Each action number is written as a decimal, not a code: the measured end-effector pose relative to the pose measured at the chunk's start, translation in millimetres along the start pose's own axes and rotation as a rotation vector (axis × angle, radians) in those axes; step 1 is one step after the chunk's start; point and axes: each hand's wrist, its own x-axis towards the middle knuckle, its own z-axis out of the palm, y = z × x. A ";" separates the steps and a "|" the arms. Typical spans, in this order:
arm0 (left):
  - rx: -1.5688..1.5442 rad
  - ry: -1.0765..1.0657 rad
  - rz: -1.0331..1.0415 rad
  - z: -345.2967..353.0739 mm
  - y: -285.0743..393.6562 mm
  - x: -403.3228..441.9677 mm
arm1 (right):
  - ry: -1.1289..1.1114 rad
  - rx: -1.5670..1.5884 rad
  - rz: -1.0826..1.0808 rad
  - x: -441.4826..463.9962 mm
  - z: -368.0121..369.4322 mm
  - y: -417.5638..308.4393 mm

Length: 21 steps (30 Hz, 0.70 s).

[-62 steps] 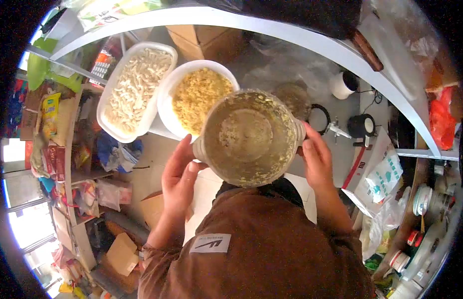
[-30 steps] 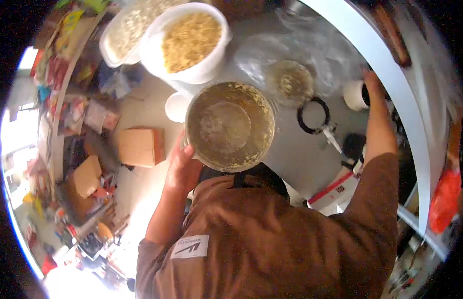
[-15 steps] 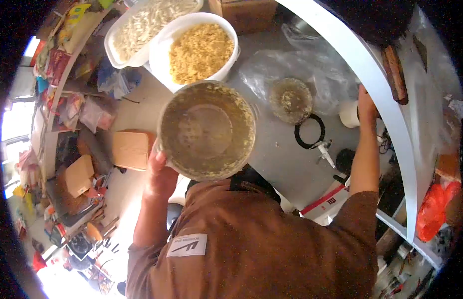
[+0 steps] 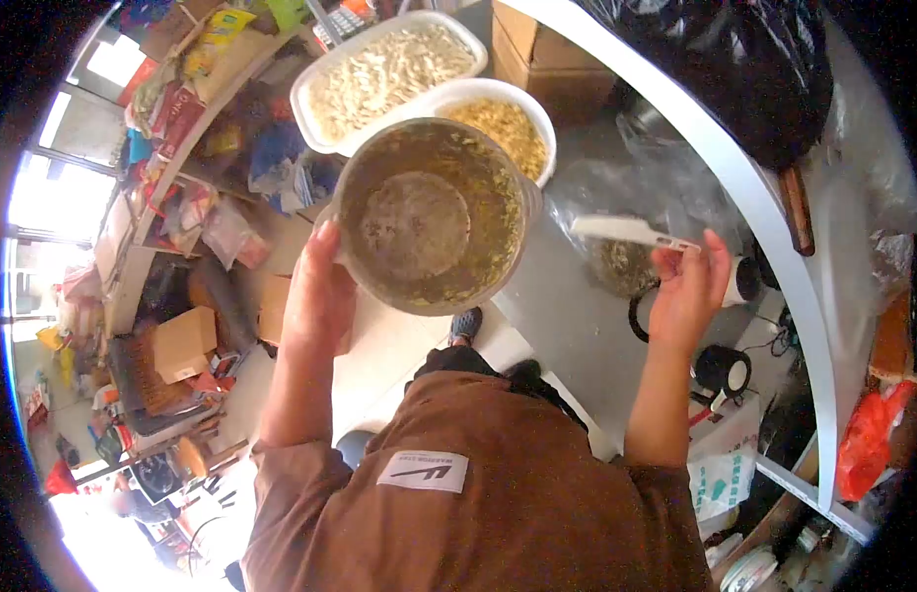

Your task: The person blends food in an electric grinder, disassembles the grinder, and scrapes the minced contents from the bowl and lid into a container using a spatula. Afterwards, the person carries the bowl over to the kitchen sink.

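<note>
L hand [image 4: 320,291] has the pot [image 4: 409,222]: fingers closed on its side at/near the L grip, thumb up by the rim. Pot's held up in front of the torso, mouth facing the cam. Yellowish bits stuck on the inner wall, mostly R side; bottom has a pale round patch. Can't tell how the fingers sit under it.

R hand [image 4: 685,296] is over the desk [image 4: 567,331], well apart from the pot. Fingers gripping one end of a white scraper [image 4: 616,230], thin flat type; blade end points L, twd the pot, not touching it. Slot/hole visible nr the gripped end.

Below the scraper: clear plastic film [image 4: 591,187] and a round piece w/ residue [image 4: 626,266], partly covered in view. Black ring [image 4: 638,318] just beside that, partly behind R hand.

Far side of desk: white tub [image 4: 550,138] w/ yellow crumbly stuff [image 4: 513,128], pot overlaps it in view. White tray [image 4: 298,104] of pale strips [image 4: 389,74] next to it, L side. Cardboard box [image 4: 547,54] behind. White/black cylinder [image 4: 744,281] R of R hand; black round item [image 4: 720,367] nearer the body.
</note>
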 end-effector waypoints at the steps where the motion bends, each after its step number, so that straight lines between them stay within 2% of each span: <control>1: 0.003 -0.002 0.016 -4.6 5.5 6.8 | -0.008 0.012 -0.008 -6.8 7.2 -2.3; 3: 0.204 0.074 -0.079 -14.0 15.9 22.8 | -0.105 0.025 0.133 -18.6 19.8 -5.1; 4: 0.250 0.022 -0.006 -12.4 23.2 27.9 | -0.177 0.051 0.137 -25.0 28.1 -6.5; 9: 0.338 -0.116 -0.022 -21.6 37.4 60.0 | -0.294 -0.056 0.022 -32.8 99.5 -2.1; 11: 0.351 -0.212 -0.022 -20.0 42.8 70.4 | -0.469 -0.215 0.020 -30.4 115.0 1.6; 12: 0.347 -0.224 -0.016 -18.0 45.1 74.9 | -0.476 -0.381 -0.106 -29.1 115.1 7.1; 13: 0.347 -0.246 -0.021 -15.6 46.9 78.6 | -0.473 -0.387 -0.118 -27.6 113.2 7.2; 15: 0.335 -0.267 -0.021 -17.9 47.9 86.6 | -0.605 -0.861 -0.491 -23.1 106.7 3.8; 16: 0.375 -0.260 -0.029 -21.7 46.4 91.6 | -0.635 -0.885 -0.654 -21.4 107.4 2.5; 17: 0.417 -0.254 -0.038 -24.7 46.0 96.2 | -0.639 -0.893 -0.659 -20.4 109.3 -0.2; 19: 0.446 -0.268 -0.048 -19.1 55.3 100.1 | -0.749 -1.009 -0.890 -19.3 117.3 -13.3; 20: 0.485 -0.280 -0.061 -16.5 59.6 102.0 | -0.751 -1.016 -0.895 -17.5 119.8 -19.4; 21: 0.478 -0.283 -0.057 -16.8 62.0 106.7 | -0.874 -1.086 -0.915 -14.4 122.7 -25.3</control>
